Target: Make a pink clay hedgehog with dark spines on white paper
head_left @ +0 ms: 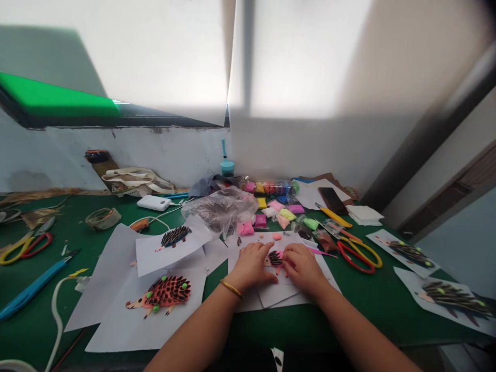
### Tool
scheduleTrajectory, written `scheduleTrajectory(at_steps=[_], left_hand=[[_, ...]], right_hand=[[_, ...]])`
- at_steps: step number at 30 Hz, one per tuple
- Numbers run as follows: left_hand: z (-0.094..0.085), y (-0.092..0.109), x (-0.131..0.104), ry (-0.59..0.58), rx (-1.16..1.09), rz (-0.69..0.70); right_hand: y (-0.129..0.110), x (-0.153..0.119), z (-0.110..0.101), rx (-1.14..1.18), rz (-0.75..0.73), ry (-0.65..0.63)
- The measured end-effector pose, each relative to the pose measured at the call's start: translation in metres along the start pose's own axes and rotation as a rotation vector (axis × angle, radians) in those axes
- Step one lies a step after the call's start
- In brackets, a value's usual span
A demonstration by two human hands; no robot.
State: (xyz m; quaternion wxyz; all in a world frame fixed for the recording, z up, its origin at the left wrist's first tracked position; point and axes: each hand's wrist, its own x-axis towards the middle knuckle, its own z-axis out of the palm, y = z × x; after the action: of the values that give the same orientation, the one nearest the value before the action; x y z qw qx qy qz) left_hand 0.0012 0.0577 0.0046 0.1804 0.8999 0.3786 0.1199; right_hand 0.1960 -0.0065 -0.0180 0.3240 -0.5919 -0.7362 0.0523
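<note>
My left hand (253, 263) and my right hand (302, 266) rest side by side on a white paper sheet (279, 294) at the middle of the green table (372, 305). Between their fingertips lies a small clay hedgehog (275, 257) with dark spines and a pink body, and both hands touch it. A gold bangle (231, 288) circles my left wrist. Left of my hands lie two finished hedgehogs on paper, an orange one (163, 294) and a dark one (175, 236).
Coloured clay packets (281, 209) and a crumpled plastic bag (220, 209) lie behind my hands. Red-and-yellow scissors (358, 253) sit to the right, more hedgehog sheets (451, 297) at far right. Scissors (23, 246), a blue cutter (33, 287), tape (103, 218) and a power bank (154, 202) lie left.
</note>
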Motion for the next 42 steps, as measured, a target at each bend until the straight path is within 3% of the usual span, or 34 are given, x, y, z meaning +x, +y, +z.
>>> scheduleTrajectory(at_steps=[28, 33, 36, 40, 42], left_hand=[[0.003, -0.004, 0.002, 0.001, 0.029, -0.004], [0.005, -0.006, 0.003, 0.028, -0.003, 0.028], [-0.001, -0.01, 0.004, 0.108, -0.06, 0.03], [-0.018, -0.021, 0.005, 0.284, 0.034, -0.203], [-0.025, -0.028, 0.004, 0.278, 0.139, -0.355]], right_hand=[[0.0, 0.001, -0.001, 0.017, 0.019, -0.009], [0.001, 0.001, 0.001, 0.024, 0.022, 0.002], [0.003, 0.001, 0.0, 0.054, 0.027, 0.04], [0.005, 0.002, -0.001, 0.097, 0.063, 0.102], [0.006, 0.003, -0.001, 0.11, 0.074, 0.101]])
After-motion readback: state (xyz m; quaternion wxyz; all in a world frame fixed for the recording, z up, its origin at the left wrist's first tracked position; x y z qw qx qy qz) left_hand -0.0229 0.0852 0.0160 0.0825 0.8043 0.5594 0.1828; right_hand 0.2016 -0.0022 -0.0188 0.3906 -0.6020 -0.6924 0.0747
